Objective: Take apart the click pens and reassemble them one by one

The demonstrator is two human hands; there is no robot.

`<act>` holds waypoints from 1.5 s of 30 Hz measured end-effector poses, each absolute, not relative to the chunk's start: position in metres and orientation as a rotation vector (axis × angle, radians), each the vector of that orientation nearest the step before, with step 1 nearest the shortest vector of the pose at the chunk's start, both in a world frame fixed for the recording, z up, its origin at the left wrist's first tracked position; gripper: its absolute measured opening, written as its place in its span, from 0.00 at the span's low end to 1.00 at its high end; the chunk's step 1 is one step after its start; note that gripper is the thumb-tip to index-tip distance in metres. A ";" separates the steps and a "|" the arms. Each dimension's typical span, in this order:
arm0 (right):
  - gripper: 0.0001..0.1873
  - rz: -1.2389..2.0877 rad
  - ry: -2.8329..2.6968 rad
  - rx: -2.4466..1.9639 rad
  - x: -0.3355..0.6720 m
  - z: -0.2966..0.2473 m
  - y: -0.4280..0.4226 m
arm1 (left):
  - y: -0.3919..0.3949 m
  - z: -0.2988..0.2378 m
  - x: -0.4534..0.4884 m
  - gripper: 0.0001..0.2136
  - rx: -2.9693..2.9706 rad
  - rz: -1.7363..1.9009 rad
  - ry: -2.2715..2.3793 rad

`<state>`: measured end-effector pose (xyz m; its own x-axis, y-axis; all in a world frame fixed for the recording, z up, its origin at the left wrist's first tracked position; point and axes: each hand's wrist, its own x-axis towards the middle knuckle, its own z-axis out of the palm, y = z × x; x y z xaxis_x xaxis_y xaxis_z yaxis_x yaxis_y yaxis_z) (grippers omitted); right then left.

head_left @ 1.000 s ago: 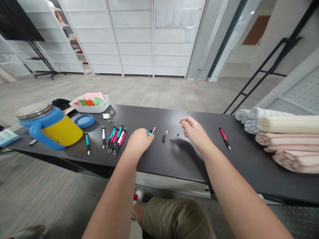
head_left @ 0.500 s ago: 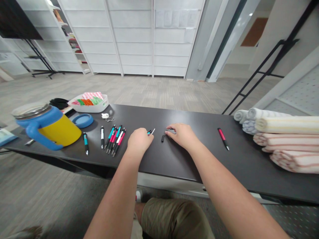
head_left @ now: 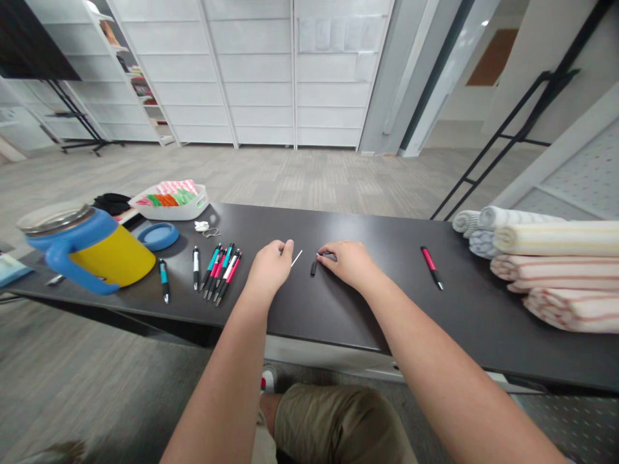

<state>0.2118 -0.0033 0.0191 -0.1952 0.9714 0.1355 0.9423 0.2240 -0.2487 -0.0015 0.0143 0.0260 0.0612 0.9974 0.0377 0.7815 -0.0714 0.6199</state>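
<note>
Inside the worktop [head_left: 333,316] edge, our left hand [head_left: 271,267] grasps a white rod [head_left: 296,258]; our right hand's [head_left: 347,263] hold is unclear.

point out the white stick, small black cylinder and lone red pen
White stick [head_left: 296,258], head view: middle of its visible length.
Small black cylinder [head_left: 313,269], head view: its side.
Lone red pen [head_left: 428,259], head view: red barrel.

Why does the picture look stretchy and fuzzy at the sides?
In the head view, the mug at left looks stretched and tilted, probably from a wide lens; there too, the rolled towels at right look soft, and the small black piece near the right hand lacks detail.
</note>
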 end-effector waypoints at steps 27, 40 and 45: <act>0.12 0.103 -1.985 -1.404 0.198 0.029 -0.024 | 0.001 0.029 0.018 0.15 0.810 1.045 0.673; 0.11 0.037 -2.047 -1.340 0.196 0.029 -0.028 | -0.001 0.022 0.024 0.18 0.892 0.971 0.580; 0.08 0.000 -2.015 -1.340 0.195 0.026 -0.027 | -0.002 0.024 0.030 0.19 0.837 1.031 0.619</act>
<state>0.1953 -0.0267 0.0260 -0.2135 0.8073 0.5501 0.8072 0.4630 -0.3661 0.0299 -0.0019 0.0241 0.3976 0.9156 -0.0606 -0.4839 0.2653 0.8339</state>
